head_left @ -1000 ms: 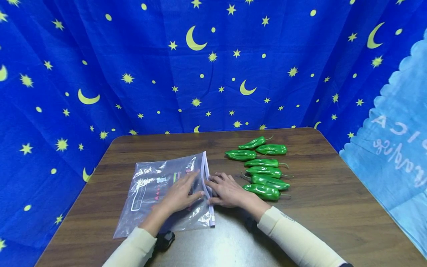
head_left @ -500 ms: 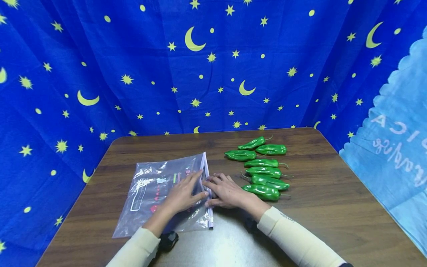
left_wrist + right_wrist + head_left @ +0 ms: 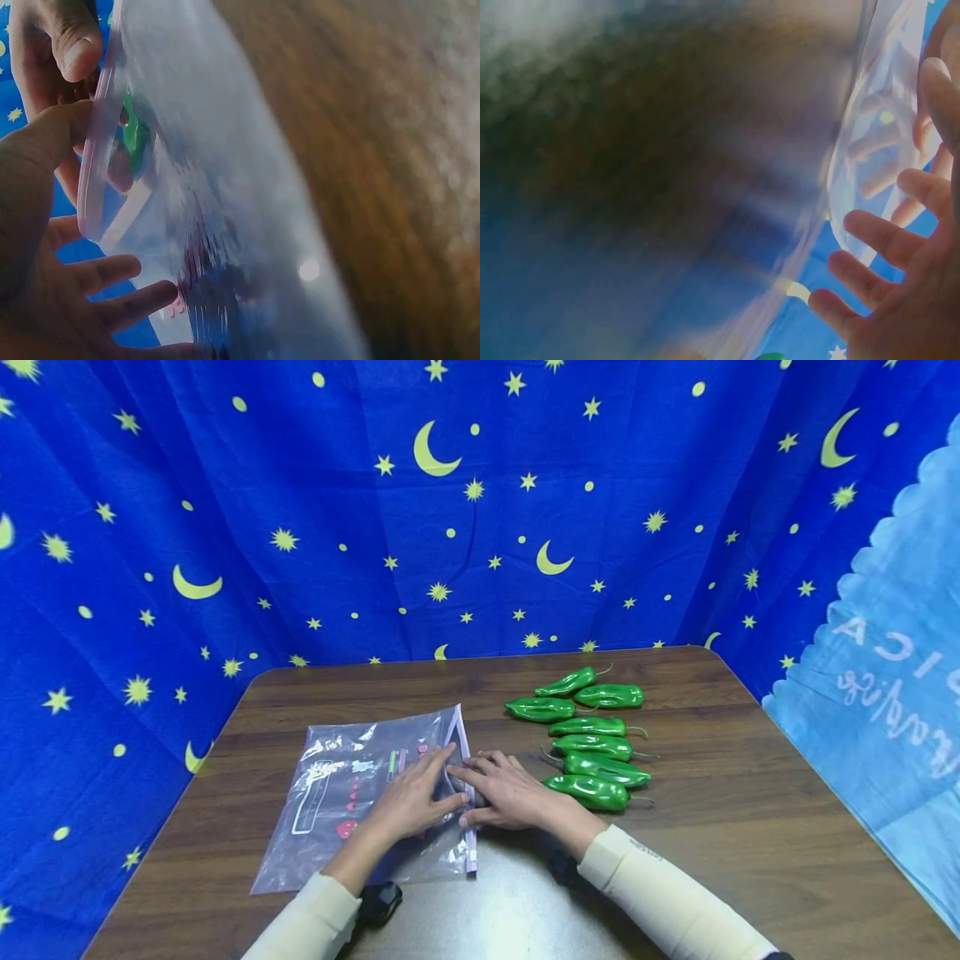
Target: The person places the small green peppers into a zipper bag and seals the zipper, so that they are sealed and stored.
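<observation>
A clear zip bag [image 3: 330, 781] with printed pictures lies flat on the table, its pale purple zip edge [image 3: 471, 853] facing right. The mouth is partly parted near the middle. My left hand [image 3: 411, 802] rests on the bag by the mouth, fingers spread; in the left wrist view its thumb touches the rim [image 3: 97, 172]. From the other side my right hand [image 3: 512, 795] reaches to the zip edge, with its fingertips at the gap. Its extended fingers [image 3: 885, 240] show in the right wrist view. Several green peppers [image 3: 592, 792] lie right of my right hand.
The brown wooden table [image 3: 712, 860] ends at a blue curtain [image 3: 360, 502] with moons and stars. A light blue cloth [image 3: 892, 710] hangs on the right. The nearest pepper lies close to my right wrist.
My left hand has shifted slightly right toward the zip edge. My right fingertips have moved a little left into the mouth, and the zip edge has shifted slightly left. The peppers stay put.
</observation>
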`<state>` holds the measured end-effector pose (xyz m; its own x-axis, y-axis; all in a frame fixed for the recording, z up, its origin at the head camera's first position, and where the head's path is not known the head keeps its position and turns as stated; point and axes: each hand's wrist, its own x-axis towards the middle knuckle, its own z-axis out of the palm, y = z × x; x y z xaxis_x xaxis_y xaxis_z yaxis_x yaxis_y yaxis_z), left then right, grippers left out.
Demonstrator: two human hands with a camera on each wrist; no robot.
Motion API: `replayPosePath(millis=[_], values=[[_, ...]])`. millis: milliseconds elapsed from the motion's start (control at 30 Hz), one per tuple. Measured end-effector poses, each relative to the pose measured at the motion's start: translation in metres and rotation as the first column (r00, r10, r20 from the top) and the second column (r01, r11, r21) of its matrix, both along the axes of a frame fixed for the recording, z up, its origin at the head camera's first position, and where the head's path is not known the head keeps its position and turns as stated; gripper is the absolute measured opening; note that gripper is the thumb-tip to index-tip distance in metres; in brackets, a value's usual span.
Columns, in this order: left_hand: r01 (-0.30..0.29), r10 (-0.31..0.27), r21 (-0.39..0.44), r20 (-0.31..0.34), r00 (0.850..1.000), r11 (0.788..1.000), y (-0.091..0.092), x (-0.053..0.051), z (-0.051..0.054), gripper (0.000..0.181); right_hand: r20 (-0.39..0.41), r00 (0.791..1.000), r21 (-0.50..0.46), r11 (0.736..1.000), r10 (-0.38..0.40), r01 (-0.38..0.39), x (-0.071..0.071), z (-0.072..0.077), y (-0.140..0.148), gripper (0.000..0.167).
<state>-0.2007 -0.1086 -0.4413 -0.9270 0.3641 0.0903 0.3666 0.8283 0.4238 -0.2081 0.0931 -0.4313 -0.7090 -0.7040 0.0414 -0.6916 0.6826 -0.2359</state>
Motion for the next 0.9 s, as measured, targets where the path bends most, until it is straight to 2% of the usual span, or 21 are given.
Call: replayPosePath(millis=[400, 700, 900], values=[[-0.029, 0.028, 0.038, 0.038, 0.999, 0.999, -0.005, 0.0, 0.001, 0.081, -0.052, 0.998, -0.078, 0.996, -0.043, 0.039, 0.006, 0.001, 0.018, 0.078], [-0.043, 0.043, 0.018, -0.007, 0.999, 0.999, -0.006, 0.0, -0.001, 0.081, -0.082, 0.991, -0.162, 0.983, -0.105, 0.091, 0.019, 0.014, 0.039, 0.077], [-0.071, 0.071, 0.004, -0.031, 0.997, 0.998, -0.008, 0.0, 0.001, 0.081, -0.09, 0.983, -0.177, 0.974, -0.162, 0.144, 0.026, 0.019, 0.055, 0.079]])
